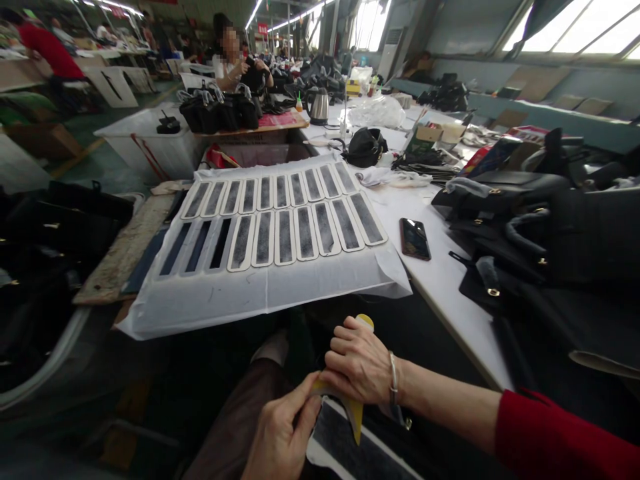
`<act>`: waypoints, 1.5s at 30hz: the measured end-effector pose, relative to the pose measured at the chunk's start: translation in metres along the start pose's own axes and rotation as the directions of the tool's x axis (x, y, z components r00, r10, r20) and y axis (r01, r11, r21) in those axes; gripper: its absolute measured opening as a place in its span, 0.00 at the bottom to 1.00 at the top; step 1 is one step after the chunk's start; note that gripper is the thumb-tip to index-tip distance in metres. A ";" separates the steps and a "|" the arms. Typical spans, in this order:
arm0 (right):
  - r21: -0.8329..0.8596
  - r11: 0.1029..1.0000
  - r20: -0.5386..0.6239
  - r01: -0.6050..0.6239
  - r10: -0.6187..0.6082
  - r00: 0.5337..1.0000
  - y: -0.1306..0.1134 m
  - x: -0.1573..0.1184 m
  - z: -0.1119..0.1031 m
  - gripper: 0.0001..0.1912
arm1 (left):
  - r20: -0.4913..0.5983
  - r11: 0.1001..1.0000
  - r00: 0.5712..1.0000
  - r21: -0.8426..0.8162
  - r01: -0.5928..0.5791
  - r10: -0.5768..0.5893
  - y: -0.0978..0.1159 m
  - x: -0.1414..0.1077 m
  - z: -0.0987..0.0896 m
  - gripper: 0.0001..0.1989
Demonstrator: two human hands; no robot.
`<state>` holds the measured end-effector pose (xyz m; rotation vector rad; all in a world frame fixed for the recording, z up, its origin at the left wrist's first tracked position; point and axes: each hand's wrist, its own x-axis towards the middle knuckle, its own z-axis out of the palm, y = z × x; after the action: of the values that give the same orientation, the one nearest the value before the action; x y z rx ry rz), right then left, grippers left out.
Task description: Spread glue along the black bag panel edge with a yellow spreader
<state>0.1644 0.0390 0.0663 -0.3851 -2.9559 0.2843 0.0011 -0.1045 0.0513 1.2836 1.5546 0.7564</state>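
My right hand, with a bracelet at the wrist, is closed around a curved yellow strip that looks like a peeled backing sheet. A rounded yellow end pokes out above the fist, and a pointed lower part hangs over a black panel with a pale border. Thumb and fingers of my left hand pinch the panel's upper edge, close beside the right fist. The panel slopes over my lap and runs out of the bottom of the view. Where the strip meets the panel is partly hidden by my fingers.
Ahead, a white-covered board carries two rows of similar pale-rimmed strips. A phone lies on the white table at right, beside piled black bags. A kettle stands farther back. A co-worker handles a black item.
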 end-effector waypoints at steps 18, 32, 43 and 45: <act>0.006 0.951 0.007 -0.310 0.310 0.951 -0.043 -0.033 0.010 0.18 | 0.227 0.967 0.974 -0.247 0.065 -0.007 0.003 0.019 -0.017 0.21; 0.762 0.110 0.453 -0.638 0.612 0.648 -0.035 -0.065 -0.015 0.35 | 0.447 0.738 0.894 -0.594 0.319 -0.026 -0.003 0.033 -0.016 0.15; 0.831 -0.076 0.520 -0.551 0.458 0.721 -0.030 -0.013 0.019 0.23 | 0.434 0.738 0.894 -0.565 0.369 -0.113 0.012 0.036 -0.017 0.14; 0.830 -0.036 0.511 -0.556 0.448 0.734 -0.031 -0.011 0.018 0.17 | 0.391 0.782 0.911 -0.525 0.336 -0.129 0.013 0.035 -0.014 0.14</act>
<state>0.1640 0.0034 0.0540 -1.2025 -1.7623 2.1584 -0.0071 -0.0656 0.0586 0.6902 1.0527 0.7290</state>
